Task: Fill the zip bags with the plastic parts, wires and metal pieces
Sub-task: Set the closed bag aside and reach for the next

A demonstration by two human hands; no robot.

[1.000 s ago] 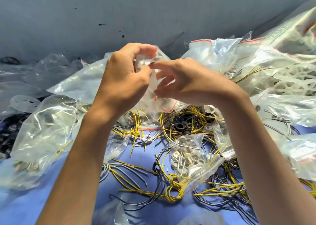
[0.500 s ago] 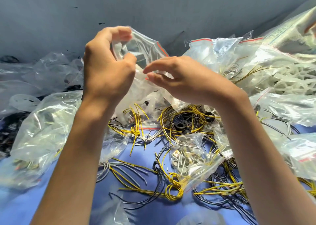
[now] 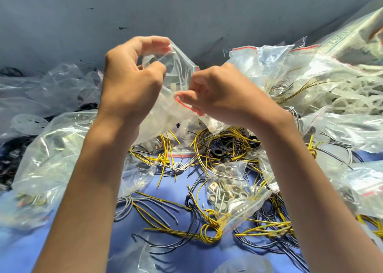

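Note:
A clear zip bag [image 3: 176, 80] with a red line at its mouth is held up above the table between both hands. My left hand [image 3: 132, 80] pinches its upper left edge between thumb and fingers. My right hand [image 3: 219, 90] pinches the red-lined edge on the right, fingers curled. Something pale shows inside the bag, unclear what. Below lie loose yellow and grey wires [image 3: 165, 212], black ring parts [image 3: 217, 153] and a small zip bag of metal pieces [image 3: 230, 194].
A blue table surface [image 3: 29, 248] carries heaps of clear bags: a large one [image 3: 47, 165] at left, several at right over white plastic wheel parts [image 3: 352, 98]. A grey wall [image 3: 145, 9] rises behind. Wire bundles [image 3: 269, 229] cover the lower right.
Both hands have spread the bag's mouth wider; my right hand has shifted to the red-lined edge and curled, my left hand has kept its grip at the upper left.

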